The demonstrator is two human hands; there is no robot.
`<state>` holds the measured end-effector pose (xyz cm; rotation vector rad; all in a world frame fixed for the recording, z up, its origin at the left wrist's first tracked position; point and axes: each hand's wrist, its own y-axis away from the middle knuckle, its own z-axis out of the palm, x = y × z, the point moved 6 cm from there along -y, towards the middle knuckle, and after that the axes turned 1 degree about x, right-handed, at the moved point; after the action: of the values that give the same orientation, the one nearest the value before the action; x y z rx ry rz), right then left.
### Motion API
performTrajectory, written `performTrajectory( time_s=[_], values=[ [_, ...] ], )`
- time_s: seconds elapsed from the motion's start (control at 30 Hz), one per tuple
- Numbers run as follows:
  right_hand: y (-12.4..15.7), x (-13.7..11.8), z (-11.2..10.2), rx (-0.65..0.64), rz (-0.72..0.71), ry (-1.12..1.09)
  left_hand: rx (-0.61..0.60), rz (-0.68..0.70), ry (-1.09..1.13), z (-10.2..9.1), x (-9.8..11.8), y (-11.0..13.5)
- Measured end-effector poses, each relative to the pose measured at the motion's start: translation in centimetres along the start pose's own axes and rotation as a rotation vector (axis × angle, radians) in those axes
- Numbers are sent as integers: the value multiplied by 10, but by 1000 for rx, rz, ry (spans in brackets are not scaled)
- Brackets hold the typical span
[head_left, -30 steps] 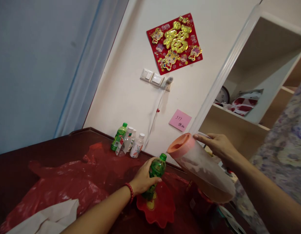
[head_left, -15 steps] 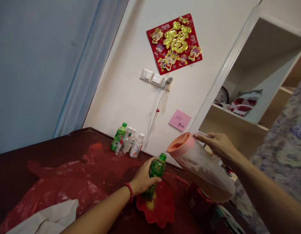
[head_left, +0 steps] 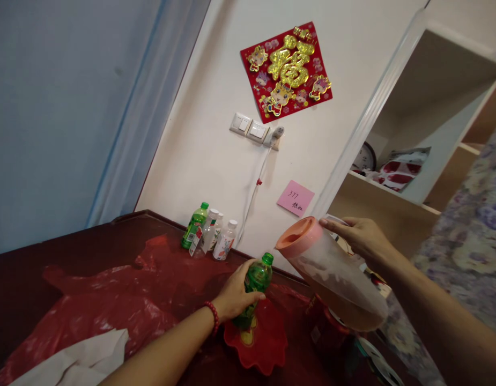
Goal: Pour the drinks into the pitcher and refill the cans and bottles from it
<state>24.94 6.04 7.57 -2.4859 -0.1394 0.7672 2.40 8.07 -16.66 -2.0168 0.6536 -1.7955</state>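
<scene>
My left hand [head_left: 236,295] is wrapped round a green plastic bottle [head_left: 260,276] with no cap on its mouth. The bottle's base is over a red scalloped dish [head_left: 267,343]; whether it touches the dish I cannot tell. In my right hand [head_left: 358,236] is the handle of a frosted plastic pitcher [head_left: 336,279] with an orange-pink lid. The pitcher is tilted left, its spout close to the bottle's mouth and a little above it. Brownish liquid lies in its lower part. No clear stream shows between spout and bottle.
Behind stand a capped green bottle [head_left: 194,228] and several white-capped bottles [head_left: 224,241]. A red plastic bag [head_left: 123,289] and a white cloth [head_left: 82,359] lie on the left of the dark table [head_left: 26,273]. Cans [head_left: 330,324] stand below the pitcher. Shelves [head_left: 396,198] are at right.
Both hands, the bottle and the pitcher keep nearly the same places. The view has shifted very slightly.
</scene>
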Motion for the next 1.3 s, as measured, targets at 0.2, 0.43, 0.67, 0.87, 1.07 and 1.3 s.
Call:
performTrajectory(
  time_s=[0.2, 0.43, 0.67, 0.87, 1.07, 1.3],
  values=[
    [1, -2, -2, 2, 13, 11, -2, 8, 2, 1, -2, 0],
    [2, -6, 1, 17, -11, 12, -6, 11, 26, 1, -2, 0],
    [2, -8, 1, 10, -14, 45, 3, -1, 33, 2, -4, 0],
    [2, -9, 0, 11, -29, 51, -4, -9, 39, 2, -3, 1],
    [1, -8, 1, 2, -33, 38, -6, 0, 28, 1, -1, 0],
    [2, -9, 1, -4, -23, 52, -3, -2, 23, 1, -1, 0]
  ],
)
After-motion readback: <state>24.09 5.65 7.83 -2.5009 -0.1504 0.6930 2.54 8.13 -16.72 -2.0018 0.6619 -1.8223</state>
